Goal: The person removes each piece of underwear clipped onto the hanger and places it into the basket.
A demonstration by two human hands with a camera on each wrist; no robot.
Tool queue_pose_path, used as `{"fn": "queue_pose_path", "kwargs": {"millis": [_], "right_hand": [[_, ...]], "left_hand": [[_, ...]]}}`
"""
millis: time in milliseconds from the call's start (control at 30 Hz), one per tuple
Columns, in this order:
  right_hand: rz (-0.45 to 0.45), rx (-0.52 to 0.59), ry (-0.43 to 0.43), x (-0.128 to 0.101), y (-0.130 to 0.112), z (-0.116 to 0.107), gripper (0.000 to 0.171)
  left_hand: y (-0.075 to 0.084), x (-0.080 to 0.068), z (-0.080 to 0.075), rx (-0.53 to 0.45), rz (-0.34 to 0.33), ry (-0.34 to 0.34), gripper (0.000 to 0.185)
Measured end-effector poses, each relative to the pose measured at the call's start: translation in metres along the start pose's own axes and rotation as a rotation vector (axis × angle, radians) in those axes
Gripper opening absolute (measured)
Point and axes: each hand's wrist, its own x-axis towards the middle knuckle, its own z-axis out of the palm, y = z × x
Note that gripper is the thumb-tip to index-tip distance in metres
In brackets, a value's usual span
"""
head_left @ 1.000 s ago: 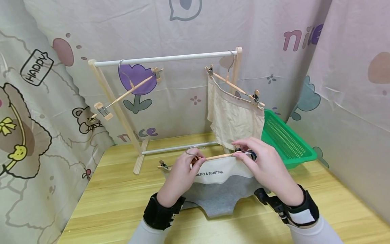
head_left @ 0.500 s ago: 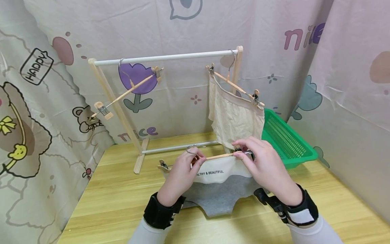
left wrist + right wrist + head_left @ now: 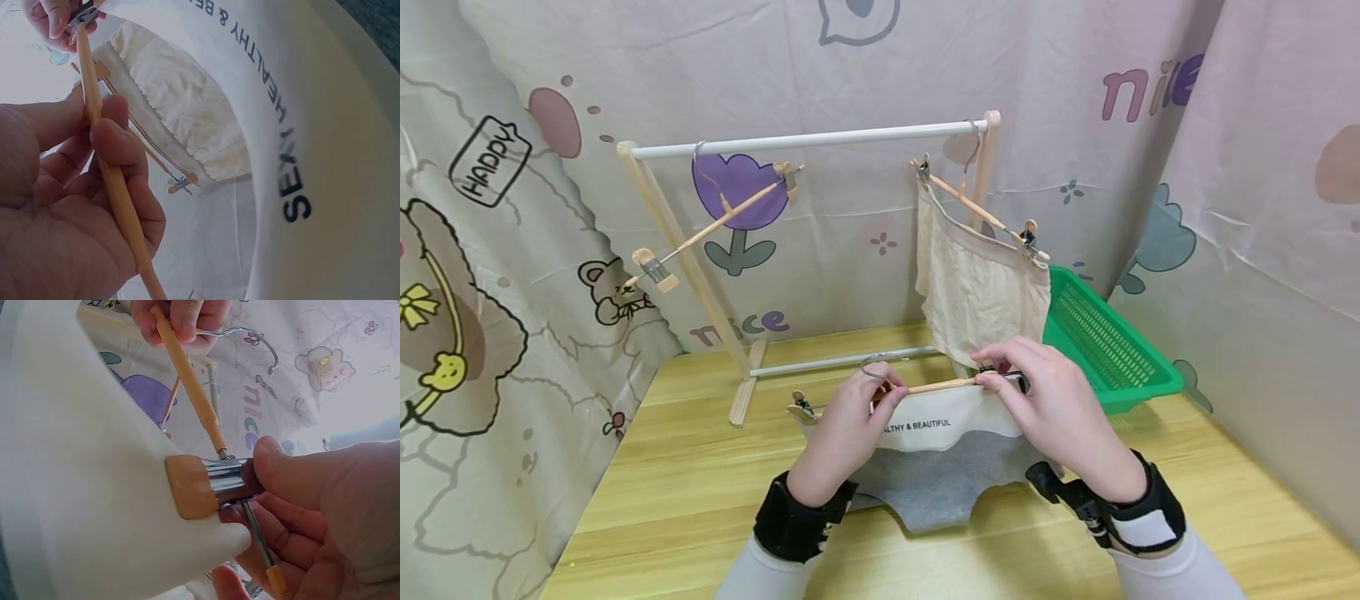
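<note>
A wooden clip hanger (image 3: 940, 386) is held over the table, with grey-and-white underpants (image 3: 925, 483) hanging from it. My left hand (image 3: 850, 417) grips the hanger's bar near the metal hook (image 3: 880, 360); in the left wrist view its thumb and fingers curl round the wood. At the other end, my right hand (image 3: 1052, 400) pinches the handles of a clip (image 3: 200, 484) between thumb and fingers. That clip's wooden pad lies against the white waistband in the right wrist view. The left-end clip (image 3: 803, 406) sits at the waistband's other corner.
Behind stands a wooden rack with a white rail (image 3: 812, 140). A bare clip hanger (image 3: 722, 218) hangs at its left, and cream shorts (image 3: 981, 283) hang from another at its right. A green basket (image 3: 1112, 342) stands on the table (image 3: 647, 500) at right. Printed curtains surround it.
Both hands keep almost the same place and hold. A small dark patch beside the right fingers shows less than before. The view has shifted slightly.
</note>
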Motion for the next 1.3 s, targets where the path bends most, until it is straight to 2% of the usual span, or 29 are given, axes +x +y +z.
{"fn": "queue_pose_path", "kwargs": {"millis": [200, 433, 733, 900, 1133, 1300], "right_hand": [[0.0, 0.031, 0.004, 0.0006, 0.0005, -0.0001, 0.024], [-0.02, 0.063, 0.004, 0.0011, 0.0002, 0.0001, 0.026], [-0.01, 0.071, -0.037, 0.0019, 0.0011, -0.0014, 0.028], [0.03, 0.074, -0.078, 0.0026, 0.0019, -0.0008, 0.026], [0.077, 0.022, -0.094, 0.0023, 0.0031, 0.0005, 0.03], [0.016, -0.021, -0.046, 0.0014, 0.0018, 0.0029, 0.038]], "left_hand": [[0.0008, 0.0006, -0.0008, -0.013, 0.004, 0.002, 0.007], [0.0016, 0.0017, -0.004, -0.015, -0.029, -0.024, 0.007], [0.0013, 0.0019, -0.0041, -0.014, -0.027, -0.021, 0.008], [0.001, 0.0015, -0.0038, -0.029, -0.045, -0.023, 0.007], [0.0009, -0.0003, -0.0043, -0.045, -0.049, -0.024, 0.006], [0.0014, -0.0004, -0.004, -0.051, -0.048, -0.017, 0.005]]}}
